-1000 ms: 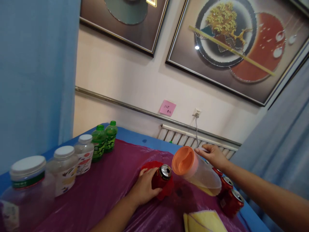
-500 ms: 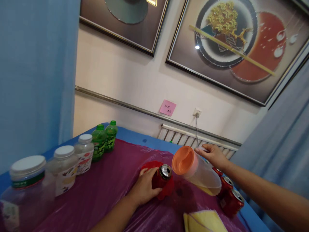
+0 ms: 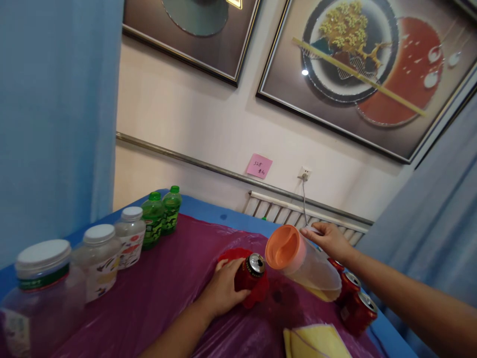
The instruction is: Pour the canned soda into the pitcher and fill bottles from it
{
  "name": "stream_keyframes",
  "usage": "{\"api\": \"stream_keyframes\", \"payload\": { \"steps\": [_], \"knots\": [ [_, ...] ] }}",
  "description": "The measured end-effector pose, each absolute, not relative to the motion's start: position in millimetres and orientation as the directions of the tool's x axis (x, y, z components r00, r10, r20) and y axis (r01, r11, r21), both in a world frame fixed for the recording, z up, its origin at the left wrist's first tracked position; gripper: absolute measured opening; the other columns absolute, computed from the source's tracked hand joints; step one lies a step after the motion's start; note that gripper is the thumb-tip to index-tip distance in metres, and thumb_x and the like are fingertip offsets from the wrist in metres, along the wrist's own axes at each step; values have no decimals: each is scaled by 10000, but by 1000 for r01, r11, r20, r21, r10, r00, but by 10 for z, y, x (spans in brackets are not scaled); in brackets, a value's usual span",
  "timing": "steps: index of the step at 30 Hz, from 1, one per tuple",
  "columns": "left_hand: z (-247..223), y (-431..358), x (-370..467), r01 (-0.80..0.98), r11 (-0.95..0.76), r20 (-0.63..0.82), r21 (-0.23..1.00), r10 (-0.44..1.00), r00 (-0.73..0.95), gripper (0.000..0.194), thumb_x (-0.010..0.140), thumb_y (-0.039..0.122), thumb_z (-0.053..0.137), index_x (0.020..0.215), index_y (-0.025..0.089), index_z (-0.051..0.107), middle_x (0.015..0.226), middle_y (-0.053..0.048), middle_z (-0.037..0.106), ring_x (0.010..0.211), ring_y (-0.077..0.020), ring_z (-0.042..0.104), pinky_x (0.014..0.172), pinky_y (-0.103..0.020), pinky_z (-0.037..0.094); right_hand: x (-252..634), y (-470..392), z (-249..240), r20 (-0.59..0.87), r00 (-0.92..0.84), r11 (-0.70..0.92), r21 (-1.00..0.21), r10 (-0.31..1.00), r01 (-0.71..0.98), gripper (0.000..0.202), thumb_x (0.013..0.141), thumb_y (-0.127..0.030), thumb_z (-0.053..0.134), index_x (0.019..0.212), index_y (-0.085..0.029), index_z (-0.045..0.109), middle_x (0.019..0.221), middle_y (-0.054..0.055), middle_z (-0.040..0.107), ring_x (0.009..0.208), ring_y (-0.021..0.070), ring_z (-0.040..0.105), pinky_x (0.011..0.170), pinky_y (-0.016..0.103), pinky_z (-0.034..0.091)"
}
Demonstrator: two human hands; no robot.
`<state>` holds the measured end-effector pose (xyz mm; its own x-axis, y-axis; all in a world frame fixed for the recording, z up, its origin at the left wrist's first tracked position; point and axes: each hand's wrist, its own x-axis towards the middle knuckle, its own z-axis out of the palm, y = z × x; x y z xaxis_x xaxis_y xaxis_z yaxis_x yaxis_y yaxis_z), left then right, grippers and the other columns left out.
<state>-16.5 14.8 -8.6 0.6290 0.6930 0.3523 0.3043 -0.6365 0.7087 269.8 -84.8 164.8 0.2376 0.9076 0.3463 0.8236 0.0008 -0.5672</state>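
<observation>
My left hand (image 3: 225,291) is wrapped around a dark red drink can (image 3: 250,274) with its silver top opened. The can stands upright in a red dish (image 3: 261,293) with a wavy rim. In my right hand (image 3: 330,239) is the handle of a clear plastic pitcher (image 3: 315,273). It is tilted to the left, and its orange lid (image 3: 283,247) faces the can, just above and to the right of it. I cannot make out any stream between them. The dish rests on a purple plastic sheet (image 3: 160,298) with a dark wet-looking patch beside it.
Several red cans (image 3: 358,312) stand to the right, behind the pitcher. A folded yellow cloth (image 3: 316,342) lies at the front. Along the left are white-lidded jars (image 3: 100,261) and two green bottles (image 3: 152,221). A radiator (image 3: 278,208) runs along the wall.
</observation>
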Motion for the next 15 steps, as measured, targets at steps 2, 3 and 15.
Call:
{"api": "stream_keyframes", "payload": {
  "steps": [2, 3, 15],
  "knots": [
    [-95, 150, -163, 302, -640, 362, 707, 693, 623, 721, 635, 222, 802, 1323, 251, 587, 1378, -82, 673, 1304, -349, 581, 1209, -545, 277, 2698, -848, 1647, 345, 238, 0, -569, 908, 822, 575, 770, -690, 628, 577, -260, 298, 573, -68, 233, 539, 106, 240, 518, 285, 161],
    [-98, 151, -162, 298, -642, 368, 706, 693, 620, 719, 635, 223, 800, 1321, 256, 590, 1375, -80, 675, 1303, -350, 582, 1208, -547, 280, 2698, -848, 1647, 345, 239, -1, -567, 908, 823, 578, 768, -692, 629, 576, -260, 296, 573, -68, 231, 539, 106, 239, 518, 285, 160],
    [-74, 135, -167, 310, -632, 360, 711, 705, 611, 742, 629, 227, 811, 1336, 261, 586, 1378, -81, 675, 1303, -360, 579, 1204, -553, 296, 2668, -858, 1655, 340, 234, -5, -557, 911, 831, 580, 783, -702, 615, 582, -262, 295, 571, -73, 231, 539, 106, 237, 521, 284, 168]
  ]
}}
